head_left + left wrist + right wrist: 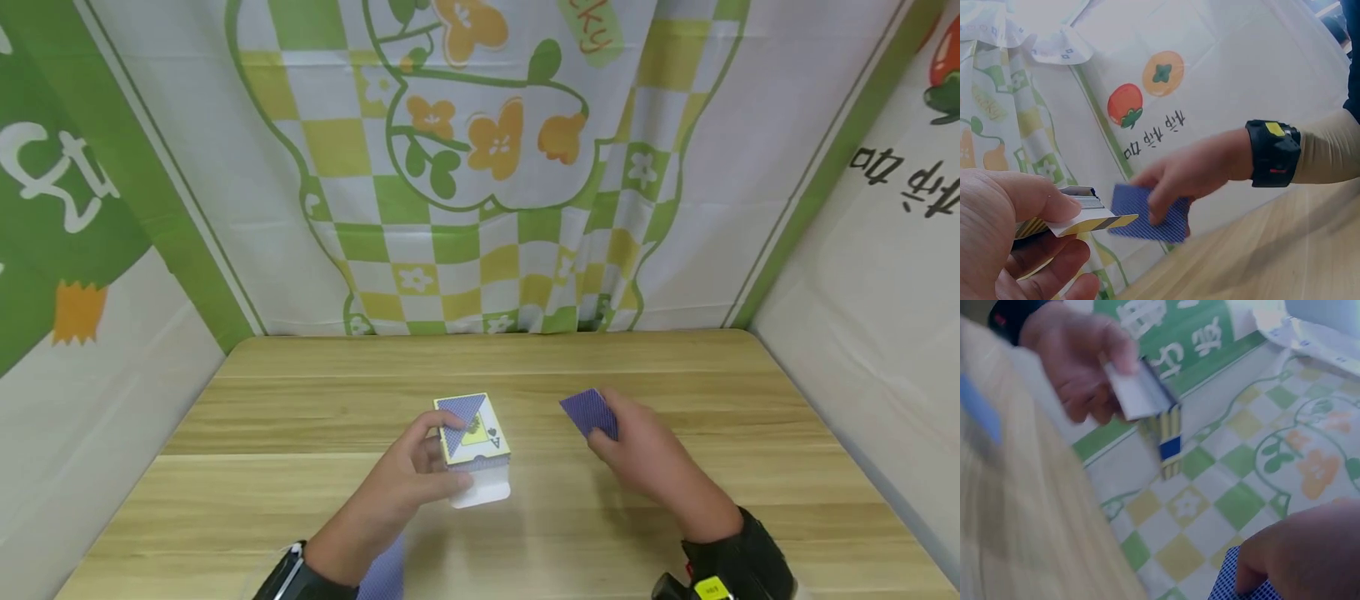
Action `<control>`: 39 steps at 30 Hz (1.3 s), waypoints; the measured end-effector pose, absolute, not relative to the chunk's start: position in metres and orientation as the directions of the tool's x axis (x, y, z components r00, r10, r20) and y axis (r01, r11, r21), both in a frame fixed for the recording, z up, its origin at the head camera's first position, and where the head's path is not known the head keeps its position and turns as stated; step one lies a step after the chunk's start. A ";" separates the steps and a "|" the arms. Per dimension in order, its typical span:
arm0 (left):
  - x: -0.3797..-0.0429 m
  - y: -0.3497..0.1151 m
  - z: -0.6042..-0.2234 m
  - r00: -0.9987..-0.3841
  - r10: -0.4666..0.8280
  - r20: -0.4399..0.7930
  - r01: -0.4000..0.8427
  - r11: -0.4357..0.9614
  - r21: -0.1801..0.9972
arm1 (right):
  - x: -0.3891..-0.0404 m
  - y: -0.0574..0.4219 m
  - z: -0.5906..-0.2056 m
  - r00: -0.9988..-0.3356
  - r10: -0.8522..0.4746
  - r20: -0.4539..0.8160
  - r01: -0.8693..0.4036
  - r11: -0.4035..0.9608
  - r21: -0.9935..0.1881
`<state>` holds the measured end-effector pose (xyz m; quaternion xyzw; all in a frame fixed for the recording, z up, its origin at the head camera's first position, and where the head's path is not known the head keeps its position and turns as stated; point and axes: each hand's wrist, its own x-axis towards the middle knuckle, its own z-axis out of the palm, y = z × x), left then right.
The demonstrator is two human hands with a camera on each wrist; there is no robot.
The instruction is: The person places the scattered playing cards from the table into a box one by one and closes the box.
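Observation:
My left hand (408, 468) grips a playing card box (492, 414) above the middle of the table, fingers on one side and thumb near its opening. The box bears an ace design, and its white flap (483, 490) hangs toward me. In the left wrist view, edges of cards (1090, 202) show inside the opening. To the right, apart from the box, my right hand (651, 457) pinches a blue-backed playing card (587, 413) between thumb and fingers. Whether it is a single card or a thin stack, I cannot tell. The right wrist view is blurred.
Partly hidden under my left forearm, a blue-patterned flat piece (386, 575) lies at the near edge of the wooden table (300, 400). A checked, flowered curtain (457, 250) hangs behind the table, with printed cloth walls (862, 350) on both sides.

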<state>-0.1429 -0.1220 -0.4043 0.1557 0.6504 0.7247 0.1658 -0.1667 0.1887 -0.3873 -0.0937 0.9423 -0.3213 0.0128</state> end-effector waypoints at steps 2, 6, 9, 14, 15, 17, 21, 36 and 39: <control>-0.143 -0.122 -0.405 -0.897 0.442 0.009 -0.038 -0.098 0.994 | -0.166 0.188 -0.379 -0.982 -0.186 0.034 -0.157 0.702 -0.695; -0.143 -0.122 -0.405 -0.899 0.438 0.015 -0.033 -0.101 0.994 | -0.158 0.183 -0.370 -0.973 -0.229 0.026 -0.148 0.533 -0.833; -0.144 -0.122 -0.405 -0.900 0.436 0.018 -0.030 -0.103 0.994 | -0.150 0.178 -0.365 -0.956 -0.291 0.022 -0.149 0.423 -0.894; -0.145 -0.123 -0.406 -0.903 0.429 0.032 -0.019 -0.113 0.993 | -0.135 0.167 -0.360 -0.929 -0.365 -0.057 -0.062 0.305 -0.950; -0.145 -0.123 -0.406 -0.903 0.429 0.035 -0.017 -0.116 0.993 | -0.133 0.165 -0.360 -0.921 -0.382 -0.076 -0.038 0.283 -0.958; -0.145 -0.123 -0.406 -0.903 0.428 0.040 -0.014 -0.121 0.993 | -0.129 0.159 -0.362 -0.892 -0.440 -0.098 0.001 0.216 -0.976; -0.145 -0.123 -0.405 -0.911 0.411 0.041 -0.010 -0.120 0.993 | -0.123 0.147 -0.370 -0.814 -0.574 -0.087 0.065 0.059 -0.996; -0.147 -0.124 -0.402 -0.929 0.369 0.034 -0.005 -0.104 0.995 | -0.116 0.124 -0.393 -0.697 -0.702 -0.144 0.212 -0.009 -0.977; -0.146 -0.124 -0.402 -0.929 0.367 0.036 -0.004 -0.107 0.994 | -0.115 0.122 -0.393 -0.707 -0.693 -0.143 0.202 -0.004 -0.979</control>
